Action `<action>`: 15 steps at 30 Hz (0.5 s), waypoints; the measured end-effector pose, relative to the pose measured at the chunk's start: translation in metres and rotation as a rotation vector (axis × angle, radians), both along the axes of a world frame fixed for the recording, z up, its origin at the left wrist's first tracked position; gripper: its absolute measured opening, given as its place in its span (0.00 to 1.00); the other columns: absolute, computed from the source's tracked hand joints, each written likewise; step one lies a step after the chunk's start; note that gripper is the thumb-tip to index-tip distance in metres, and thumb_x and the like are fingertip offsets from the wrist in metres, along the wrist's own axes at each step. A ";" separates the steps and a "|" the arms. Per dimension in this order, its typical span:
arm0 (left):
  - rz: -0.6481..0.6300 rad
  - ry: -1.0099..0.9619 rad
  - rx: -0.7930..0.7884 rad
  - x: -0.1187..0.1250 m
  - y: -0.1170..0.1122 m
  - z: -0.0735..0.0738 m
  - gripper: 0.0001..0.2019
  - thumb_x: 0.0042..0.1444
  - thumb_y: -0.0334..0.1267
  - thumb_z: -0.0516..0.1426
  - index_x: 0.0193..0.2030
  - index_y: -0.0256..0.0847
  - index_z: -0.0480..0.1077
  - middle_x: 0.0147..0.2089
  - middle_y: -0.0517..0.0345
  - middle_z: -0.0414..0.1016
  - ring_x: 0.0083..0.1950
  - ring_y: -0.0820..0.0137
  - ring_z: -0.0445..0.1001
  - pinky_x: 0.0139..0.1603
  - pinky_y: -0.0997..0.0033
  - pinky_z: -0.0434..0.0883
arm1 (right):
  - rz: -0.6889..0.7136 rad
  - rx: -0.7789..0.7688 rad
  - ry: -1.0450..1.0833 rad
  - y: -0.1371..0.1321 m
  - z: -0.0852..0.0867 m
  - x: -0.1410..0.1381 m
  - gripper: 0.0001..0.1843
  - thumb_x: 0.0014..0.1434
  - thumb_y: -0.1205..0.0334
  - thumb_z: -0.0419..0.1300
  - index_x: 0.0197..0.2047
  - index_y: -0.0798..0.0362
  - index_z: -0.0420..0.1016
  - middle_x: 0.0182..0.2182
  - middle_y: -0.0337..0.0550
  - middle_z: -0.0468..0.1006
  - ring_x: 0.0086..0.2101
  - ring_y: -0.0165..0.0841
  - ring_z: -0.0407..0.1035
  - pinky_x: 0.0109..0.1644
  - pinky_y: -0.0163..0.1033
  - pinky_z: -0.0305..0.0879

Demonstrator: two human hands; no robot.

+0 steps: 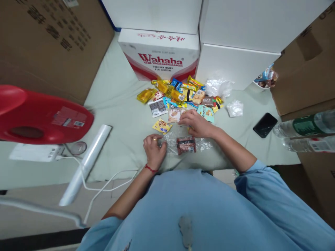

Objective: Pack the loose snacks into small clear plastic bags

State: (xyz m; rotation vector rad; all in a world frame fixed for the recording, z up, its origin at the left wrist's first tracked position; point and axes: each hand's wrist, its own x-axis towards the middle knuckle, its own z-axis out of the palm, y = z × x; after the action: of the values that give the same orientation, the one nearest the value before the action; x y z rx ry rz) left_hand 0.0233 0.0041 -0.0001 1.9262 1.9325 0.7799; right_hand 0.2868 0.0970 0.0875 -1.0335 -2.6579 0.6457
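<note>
A clear plastic bag [201, 143] lies flat on the pale green cloth [117, 104] in front of me, with a dark brown snack packet [186, 145] inside it. My left hand [154, 148] is closed on the bag's left end. My right hand [196, 123] rests curled on the bag's upper edge, next to a beige snack packet [174, 114]. Behind my hands lies a pile of small snack packets [180, 94], yellow, blue, brown and white. A yellow cookie packet [162, 126] lies just left of the bag.
A Wahaha water carton [159, 55] and white boxes [235, 35] stand behind the pile. Brown cartons flank both sides. A roll of clear film [86, 164], a red container [39, 118], a white power strip [36, 152], a black phone [265, 124] and water bottles [306, 125] lie around.
</note>
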 end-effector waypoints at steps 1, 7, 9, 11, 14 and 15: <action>0.001 -0.005 0.028 0.000 0.000 0.001 0.11 0.62 0.39 0.59 0.50 0.41 0.72 0.53 0.44 0.72 0.59 0.52 0.69 0.63 0.48 0.66 | 0.045 -0.012 -0.060 0.007 -0.002 -0.006 0.32 0.55 0.73 0.61 0.63 0.51 0.78 0.61 0.52 0.74 0.62 0.51 0.58 0.66 0.57 0.57; 0.059 0.032 0.180 0.002 -0.003 0.005 0.17 0.64 0.45 0.61 0.55 0.39 0.71 0.55 0.42 0.70 0.60 0.52 0.68 0.67 0.46 0.63 | 0.150 -0.031 -0.277 0.029 -0.012 -0.033 0.13 0.68 0.64 0.58 0.47 0.55 0.85 0.50 0.54 0.80 0.54 0.47 0.66 0.57 0.47 0.57; 0.045 0.035 0.166 0.004 -0.002 0.006 0.21 0.63 0.49 0.62 0.57 0.40 0.71 0.56 0.41 0.70 0.61 0.51 0.68 0.67 0.46 0.63 | 0.096 -0.046 -0.286 0.031 -0.011 -0.037 0.14 0.71 0.64 0.56 0.48 0.56 0.83 0.49 0.54 0.82 0.50 0.43 0.69 0.54 0.43 0.58; 0.018 0.020 0.146 0.006 -0.001 0.004 0.28 0.61 0.52 0.64 0.63 0.39 0.68 0.60 0.39 0.70 0.63 0.50 0.67 0.68 0.46 0.64 | -0.006 -0.068 -0.342 0.032 -0.007 -0.039 0.16 0.74 0.61 0.53 0.51 0.56 0.82 0.47 0.54 0.83 0.46 0.41 0.72 0.49 0.40 0.58; -0.022 -0.013 0.086 0.009 0.004 0.002 0.38 0.59 0.52 0.65 0.70 0.36 0.62 0.65 0.35 0.69 0.65 0.49 0.69 0.65 0.49 0.67 | -0.155 -0.069 -0.439 0.028 0.005 -0.041 0.21 0.77 0.55 0.49 0.54 0.56 0.80 0.45 0.56 0.84 0.43 0.42 0.74 0.43 0.40 0.56; -0.033 -0.016 0.047 0.010 0.006 0.002 0.37 0.59 0.51 0.64 0.71 0.35 0.62 0.64 0.34 0.71 0.64 0.49 0.70 0.63 0.50 0.69 | -0.182 -0.061 -0.454 0.025 0.010 -0.041 0.22 0.78 0.54 0.48 0.55 0.56 0.80 0.45 0.56 0.84 0.43 0.42 0.74 0.42 0.39 0.56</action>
State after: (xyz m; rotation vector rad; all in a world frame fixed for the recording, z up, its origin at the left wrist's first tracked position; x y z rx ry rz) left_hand 0.0332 0.0104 0.0021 1.9677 1.8839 0.8360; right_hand 0.2457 0.1216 0.0971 -1.5815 -2.8744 0.5039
